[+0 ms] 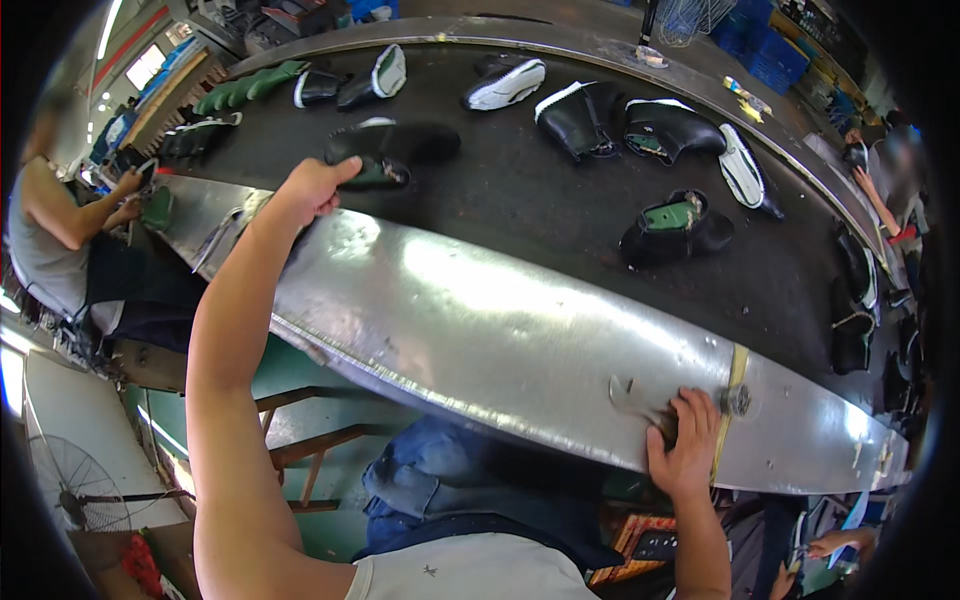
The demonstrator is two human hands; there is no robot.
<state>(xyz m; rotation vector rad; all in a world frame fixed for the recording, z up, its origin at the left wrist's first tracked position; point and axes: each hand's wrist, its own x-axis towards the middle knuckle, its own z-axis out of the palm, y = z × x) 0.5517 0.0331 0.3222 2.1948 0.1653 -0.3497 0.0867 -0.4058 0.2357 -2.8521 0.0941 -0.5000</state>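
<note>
My left hand (322,186) reaches to the edge of a dark belt, thumb pointing right and fingers curled a little apart from it. Right by the thumb lies a black shoe upper (405,143) on a green shoe last (380,175), slightly blurred; whether the thumb touches it is unclear. My right hand (688,445) rests on the shiny metal ledge (480,300), thumb and fingers apart. Beside its fingertips lies a curved metal tool (628,395), one end near or under the fingers. A round metal knob (737,401) sits just right of that hand.
Several black and white shoes (505,84) stand or lie on the belt (500,190), one black shoe (677,228) nearer the ledge. Green shoe lasts (250,85) line the far left. People (60,220) work at left and right. A wooden stool (315,440) and fan (70,495) stand below left.
</note>
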